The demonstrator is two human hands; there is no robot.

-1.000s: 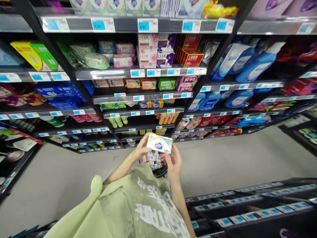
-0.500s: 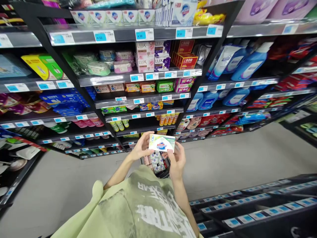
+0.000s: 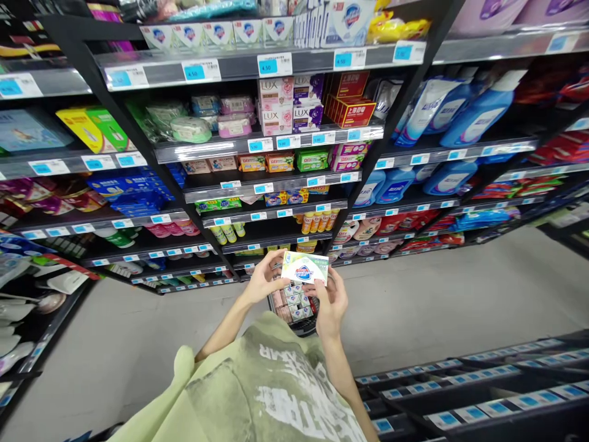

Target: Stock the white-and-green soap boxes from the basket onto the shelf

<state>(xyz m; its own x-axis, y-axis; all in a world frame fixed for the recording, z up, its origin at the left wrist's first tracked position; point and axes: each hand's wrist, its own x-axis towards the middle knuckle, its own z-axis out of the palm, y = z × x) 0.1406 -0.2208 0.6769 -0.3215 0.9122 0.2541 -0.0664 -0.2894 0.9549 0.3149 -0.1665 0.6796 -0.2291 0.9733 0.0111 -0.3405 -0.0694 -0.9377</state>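
Note:
I hold a small white and green soap box (image 3: pixel 305 267) with a red and blue logo, level in front of me. My left hand (image 3: pixel 261 279) grips its left end with fingers curled round it. On the other end my right hand (image 3: pixel 331 301) is closed, thumb on top. Directly below the box sits a dark shopping basket (image 3: pixel 304 325) with several small soap boxes (image 3: pixel 291 301) inside.
Black store shelves (image 3: pixel 257 141) with blue price tags face me, stocked with soap boxes, Lux cartons (image 3: pixel 284 104) and blue detergent bottles (image 3: pixel 464 116). More shelving (image 3: pixel 483 393) runs at my lower right. Grey floor (image 3: pixel 437 294) lies between them.
The soap box and both hands have drifted slightly right and the box has levelled out. The view has shifted a little; both hands keep their grip.

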